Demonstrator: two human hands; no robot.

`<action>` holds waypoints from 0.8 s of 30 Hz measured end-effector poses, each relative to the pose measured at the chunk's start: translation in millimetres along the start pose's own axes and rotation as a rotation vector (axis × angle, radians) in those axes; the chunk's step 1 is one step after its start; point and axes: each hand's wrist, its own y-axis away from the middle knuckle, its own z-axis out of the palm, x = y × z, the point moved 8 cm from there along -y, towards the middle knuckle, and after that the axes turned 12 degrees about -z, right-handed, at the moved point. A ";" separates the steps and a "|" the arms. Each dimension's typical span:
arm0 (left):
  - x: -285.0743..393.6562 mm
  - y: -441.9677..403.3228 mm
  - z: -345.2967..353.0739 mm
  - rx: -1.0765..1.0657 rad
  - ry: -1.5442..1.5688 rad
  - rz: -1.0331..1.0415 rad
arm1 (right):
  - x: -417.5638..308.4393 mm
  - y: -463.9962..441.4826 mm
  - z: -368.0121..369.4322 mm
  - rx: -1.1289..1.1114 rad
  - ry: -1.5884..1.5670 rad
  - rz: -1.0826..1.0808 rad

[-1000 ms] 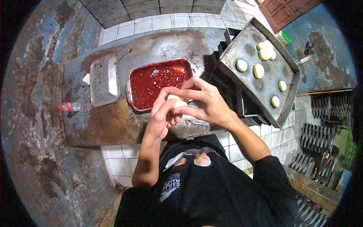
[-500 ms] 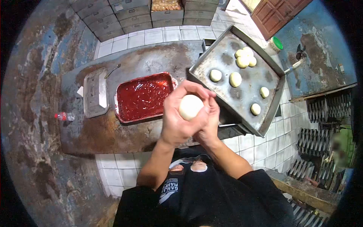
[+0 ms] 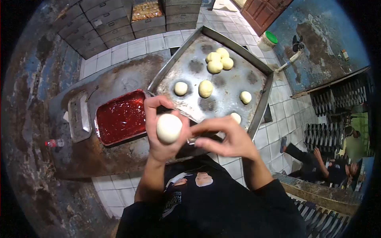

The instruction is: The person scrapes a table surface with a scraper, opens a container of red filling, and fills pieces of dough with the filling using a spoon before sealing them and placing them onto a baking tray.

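Dough balls (image 3: 206, 89) in the metal tray (image 3: 230, 89)

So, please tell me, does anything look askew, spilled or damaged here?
Yes: the large metal tray sits askew to the table, whose top shows brown, worn-looking patches. The pan's rim is smeared with red mixture. No clear spill shows.

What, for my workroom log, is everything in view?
Table: 1, grey, left
Large tray: 1, grey, centre
Dough balls: 8, cream, large tray
Held dough ball: 1, cream, left hand
Pan: 1, red contents, table
Small tray: 1, grey, table
Utensil: 1, dark, table
Bottle: 1, clear, table
Boxes: several, grey, top
Bucket: 1, white, upper right
Door: 1, brown, top
Racks: several, dark, right
Person: at least 1, dark clothes, right
Left hand: 1, black sleeve, centre
Right hand: 1, black sleeve, centre
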 end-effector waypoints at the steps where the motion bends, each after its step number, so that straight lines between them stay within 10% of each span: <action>1: -10.1 -7.6 3.6 0.007 -0.367 0.132 | 16.6 14.5 -19.2 0.182 -0.052 0.128; 5: -85.0 -16.3 74.0 -0.308 -0.169 -0.102 | 10.9 19.3 -56.0 0.209 0.162 0.061; 11: -123.4 -33.5 139.4 -0.348 -0.377 0.006 | 49.6 52.2 -116.5 0.298 0.279 0.177; 15: -121.7 -50.6 121.1 -0.283 -0.594 -0.308 | 141.1 96.9 -239.0 0.588 0.472 0.213; 24: -124.9 -29.1 35.2 0.091 -0.263 -0.311 | 272.7 99.7 -255.5 -0.136 1.301 0.338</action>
